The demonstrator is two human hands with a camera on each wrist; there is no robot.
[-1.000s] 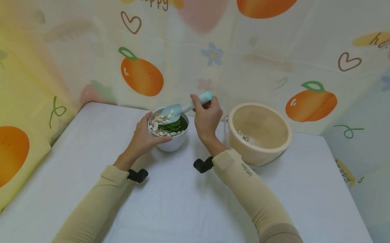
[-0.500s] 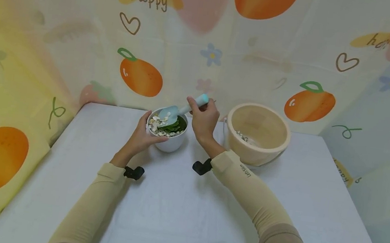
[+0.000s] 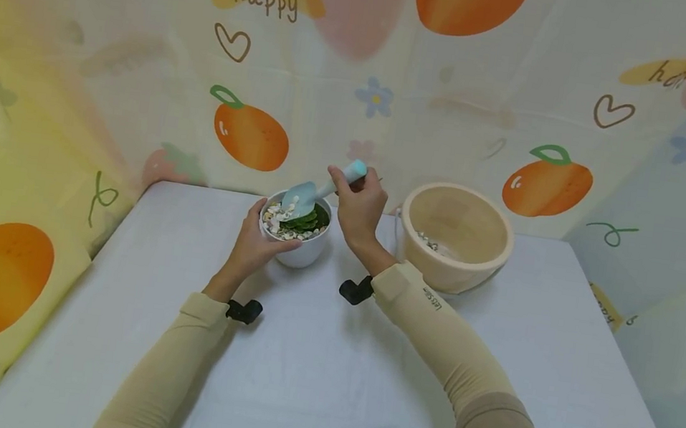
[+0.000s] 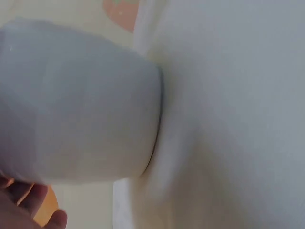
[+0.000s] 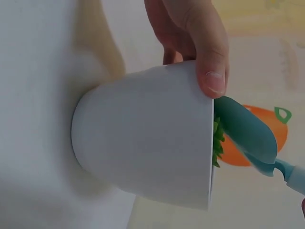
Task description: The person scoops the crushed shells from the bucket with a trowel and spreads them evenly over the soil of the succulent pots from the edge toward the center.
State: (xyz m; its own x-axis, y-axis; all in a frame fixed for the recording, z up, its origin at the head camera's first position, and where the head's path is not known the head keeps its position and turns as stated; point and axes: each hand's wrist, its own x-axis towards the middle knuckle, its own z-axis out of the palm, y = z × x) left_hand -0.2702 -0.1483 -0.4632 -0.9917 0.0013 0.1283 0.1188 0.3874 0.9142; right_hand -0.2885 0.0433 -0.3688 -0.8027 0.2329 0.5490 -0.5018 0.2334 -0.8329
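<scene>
A white flowerpot (image 3: 300, 255) stands on the table, holding a green leafy plant (image 3: 306, 221) with pale pebbles (image 3: 274, 216) around it. My left hand (image 3: 256, 242) grips the pot from the left, its thumb along the near rim, as the right wrist view also shows. Between the fingers and thumb of my right hand (image 3: 361, 205) is the handle of a light-blue garden trowel (image 3: 300, 199). The trowel's blade slants down over the pot's mouth, its tip among the pebbles beside the leaves. In the left wrist view the pot's wall (image 4: 90, 105) hides most of the hand.
A beige bucket (image 3: 452, 275) stands just right of my right hand, with a few pebbles (image 3: 426, 240) left at its bottom. White cloth covers the table (image 3: 320, 384). A fruit-patterned curtain (image 3: 445, 133) rises directly behind the table's far edge.
The trowel blade has tilted steeper over the pot, and pebbles have slid off it into the pot. My right hand has shifted slightly left; the left hand keeps its grip.
</scene>
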